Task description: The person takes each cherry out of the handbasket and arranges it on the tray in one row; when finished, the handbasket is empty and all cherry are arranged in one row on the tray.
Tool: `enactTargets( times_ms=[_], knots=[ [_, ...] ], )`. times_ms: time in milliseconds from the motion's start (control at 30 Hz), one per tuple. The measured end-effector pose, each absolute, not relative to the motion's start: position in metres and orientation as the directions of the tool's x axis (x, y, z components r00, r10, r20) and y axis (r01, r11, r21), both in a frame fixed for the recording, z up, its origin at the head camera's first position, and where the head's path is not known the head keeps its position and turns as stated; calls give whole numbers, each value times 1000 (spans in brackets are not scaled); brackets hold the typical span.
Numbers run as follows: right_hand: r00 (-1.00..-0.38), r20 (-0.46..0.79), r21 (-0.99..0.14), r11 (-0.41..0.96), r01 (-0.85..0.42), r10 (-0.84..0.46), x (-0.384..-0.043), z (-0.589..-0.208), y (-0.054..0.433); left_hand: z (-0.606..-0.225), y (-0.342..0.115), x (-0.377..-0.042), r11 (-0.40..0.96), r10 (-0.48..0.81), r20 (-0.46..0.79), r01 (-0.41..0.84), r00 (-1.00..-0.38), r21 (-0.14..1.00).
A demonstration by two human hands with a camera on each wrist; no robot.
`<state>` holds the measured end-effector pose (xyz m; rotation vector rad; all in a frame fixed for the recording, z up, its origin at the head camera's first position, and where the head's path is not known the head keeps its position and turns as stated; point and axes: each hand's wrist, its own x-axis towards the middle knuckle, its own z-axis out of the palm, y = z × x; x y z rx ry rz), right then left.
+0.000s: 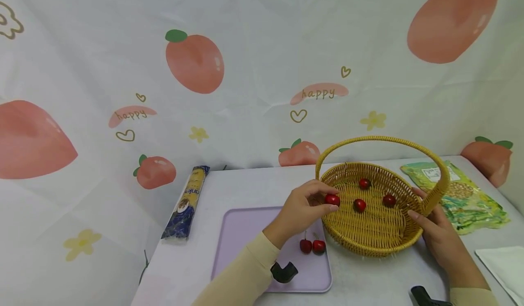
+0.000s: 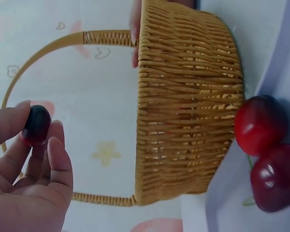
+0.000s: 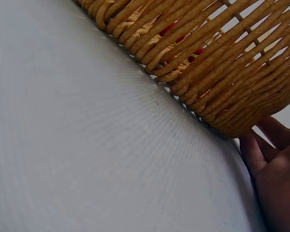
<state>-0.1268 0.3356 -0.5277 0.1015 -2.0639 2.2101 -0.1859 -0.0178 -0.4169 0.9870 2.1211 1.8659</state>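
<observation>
My left hand [image 1: 295, 213] pinches a dark red cherry [image 1: 332, 200] between thumb and fingers at the left rim of a yellow wicker basket [image 1: 370, 248]. In the left wrist view the cherry [image 2: 37, 123] is held up at the fingertips, level with the basket's open top. My right hand [image 1: 441, 233] grips the basket's right side near the foot of the handle [image 1: 378, 138], thumb over the rim. Three cherries lie apart inside the basket, one of them near the back [image 1: 364, 183]. Two more cherries [image 1: 319, 247] sit side by side on a lilac tray [image 1: 237, 233].
A blue and yellow packet [image 1: 186, 203] lies at the table's left edge. Behind the right hand is a green and yellow bag [image 1: 462, 192]. White folded paper or cloth [image 1: 503, 267] lies at the right front. A fruit-print curtain [image 1: 245, 128] hangs behind the table.
</observation>
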Motion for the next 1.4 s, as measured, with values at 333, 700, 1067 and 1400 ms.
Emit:
enactTargets(
  times_ms=[333,700,1067,1400],
  knots=[
    [-991,122,-989,-73,-125,45,-126,-527,334,-426,-49,-177,30,521,262,324,-812,946],
    [-991,124,-989,-82,-127,43,-127,-527,334,-446,-80,-168,77,465,200,264,-862,961],
    [-992,115,-989,-89,-119,48,-127,-528,336,-467,-99,-155,111,414,143,206,-899,972],
    [-991,127,-987,-92,-130,45,-127,-527,335,-482,-106,-144,146,373,80,143,-924,979]
  ],
)
